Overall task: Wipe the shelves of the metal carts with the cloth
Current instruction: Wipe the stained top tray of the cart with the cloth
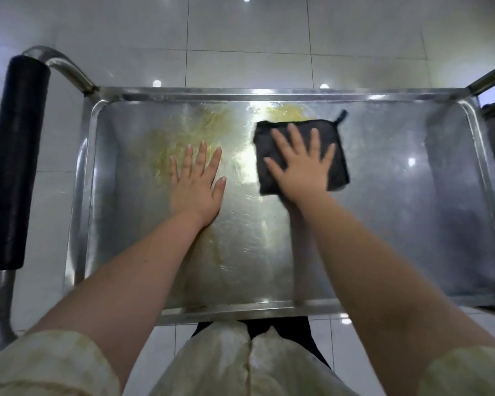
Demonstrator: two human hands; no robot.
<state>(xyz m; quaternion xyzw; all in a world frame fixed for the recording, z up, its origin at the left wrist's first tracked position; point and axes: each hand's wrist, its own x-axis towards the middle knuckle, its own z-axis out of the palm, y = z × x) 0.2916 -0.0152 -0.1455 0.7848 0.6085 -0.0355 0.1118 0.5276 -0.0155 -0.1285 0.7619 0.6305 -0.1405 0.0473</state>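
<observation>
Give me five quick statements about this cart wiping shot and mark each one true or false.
1. The right hand presses flat on the cloth. True.
2. The cloth is white. False: it is black.
3. The left hand lies flat on the bare shelf. True.
4. The left hand grips the handle. False: neither hand touches it.
5. A yellowish smear shows on the shelf. True.
</observation>
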